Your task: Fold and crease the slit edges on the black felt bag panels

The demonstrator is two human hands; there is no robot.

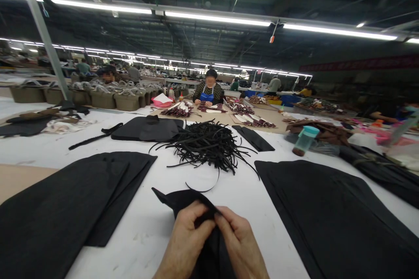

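Note:
Low in the middle of the view, my left hand (186, 235) and my right hand (240, 237) pinch the upper edge of a black fabric piece (211, 255). Their fingertips nearly meet at that edge. A pointed corner of the fabric juts out to the left, and its lower part hangs out of view. Just beyond my hands, a single thin black strip (209, 188) curls on the white table (147, 200). Past it lies a tangled heap of black strips (209, 143).
Stacks of flat black panels lie at left (78, 196) and right (330, 213). Further back are a dark folded piece (147, 128), a narrow black piece (253, 138) and a teal-lidded bottle (305, 141). A co-worker (208, 87) sits opposite, behind maroon-and-white pieces. Olive bags (101, 98) stand back left.

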